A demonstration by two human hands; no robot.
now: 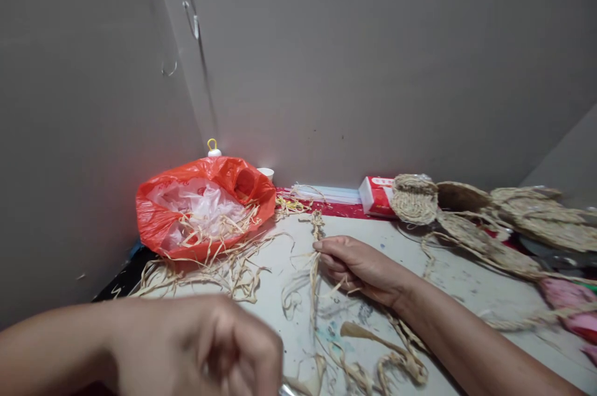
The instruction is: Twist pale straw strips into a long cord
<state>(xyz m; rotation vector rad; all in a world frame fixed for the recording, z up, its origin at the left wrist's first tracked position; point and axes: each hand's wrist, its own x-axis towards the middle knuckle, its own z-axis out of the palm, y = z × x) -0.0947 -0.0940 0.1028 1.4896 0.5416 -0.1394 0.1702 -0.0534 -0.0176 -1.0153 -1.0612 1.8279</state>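
My right hand (357,265) is closed over the table, thumb and fingers pinching a braided strand of straw (317,225). The plaited end points away from me, and loose fibres hang down below the fingertips. Close to the camera at lower left, my left hand (200,346) is curled closed and blurred by motion. A small shiny metal piece (286,390) shows beside its fingers at the bottom edge; what it belongs to is cut off. Loose straw strips (359,377) and a wider dry leaf piece (368,335) lie between and below the hands.
An orange plastic bag (153,225) with straw strips stands at back left, fibres spilling onto the table (280,271). Behind are a white cup (265,173) and a red-and-white tissue pack (375,196). Woven straw pieces (494,240) pile up at right. Grey walls (345,73) enclose the table.
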